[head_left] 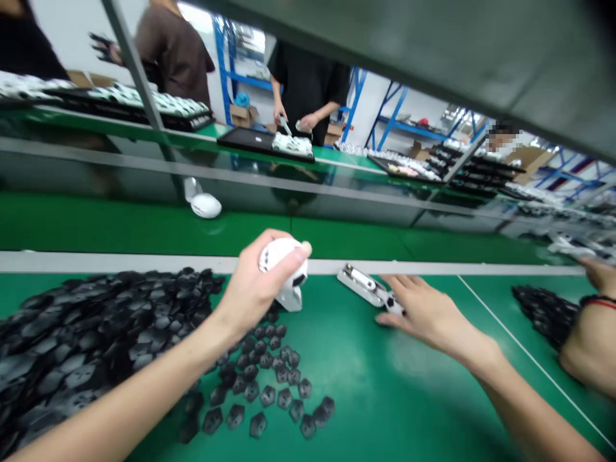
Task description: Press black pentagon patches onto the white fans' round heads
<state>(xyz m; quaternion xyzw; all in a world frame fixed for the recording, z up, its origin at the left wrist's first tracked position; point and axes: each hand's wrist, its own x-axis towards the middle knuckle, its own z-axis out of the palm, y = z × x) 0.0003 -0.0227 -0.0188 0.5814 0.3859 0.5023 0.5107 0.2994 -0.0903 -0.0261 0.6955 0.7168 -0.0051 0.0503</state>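
My left hand is closed around a white plastic device with a round head, dark patches and a flat lower part, held over the green work surface. Its kind I cannot make out. To the right lies a second white device, on its side, with a long open body and a black-and-white end. My right hand is beside that end, fingers stretched and thumb apart; whether it touches the device is hard to tell. Many small black pentagon pieces lie below my left hand, spilling from a large black heap.
A grey rail runs along the far edge, with a green conveyor belt beyond it carrying a white part. At right, a co-worker's arm is near another black pile. People work behind trays across the line.
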